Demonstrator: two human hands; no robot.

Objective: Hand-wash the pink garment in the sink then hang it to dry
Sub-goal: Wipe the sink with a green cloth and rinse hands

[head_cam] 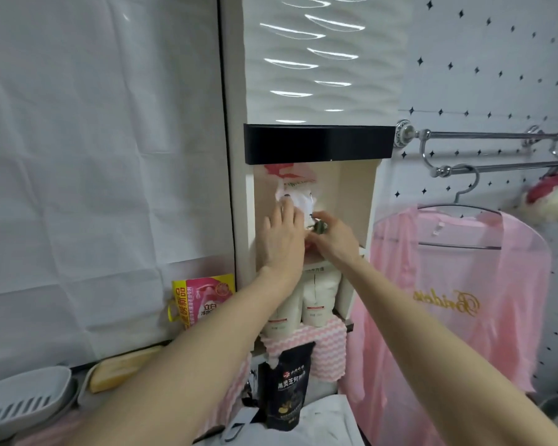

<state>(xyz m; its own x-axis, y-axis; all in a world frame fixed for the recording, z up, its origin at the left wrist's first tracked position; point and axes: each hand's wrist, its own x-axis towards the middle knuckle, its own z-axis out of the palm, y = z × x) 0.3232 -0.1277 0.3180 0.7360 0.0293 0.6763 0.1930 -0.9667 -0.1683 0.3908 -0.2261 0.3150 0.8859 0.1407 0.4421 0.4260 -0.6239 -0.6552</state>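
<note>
Nearest the camera, two bare forearms are stretched up toward the open shelf (345, 201) of the tall white cabinet, the landmark used here. Left of the cabinet's foot a grey soap dish (23, 400) is seen, then a yellow-and-pink detergent pack (203, 299) just beside the cabinet.

Inside the shelf, the left hand (282, 236) is laid flat, fingers spread, against a white-and-red plastic bag (295, 194) — pressing rather than gripping. The right hand (331, 235) is pinched narrowly on a small dark item (319, 227); what it is cannot be told.

Right of the cabinet, the pink garment (458, 300) is hung on a wire hanger (461, 207) from the towel rail (484, 135). By that, the washing is judged done, and something is being fetched or stowed at the shelf.

To do this well, the bag should be steadied by the left palm while the small item is drawn clear by the right — slowly, so nothing is tipped onto the white pouches (316, 294) below.
</note>
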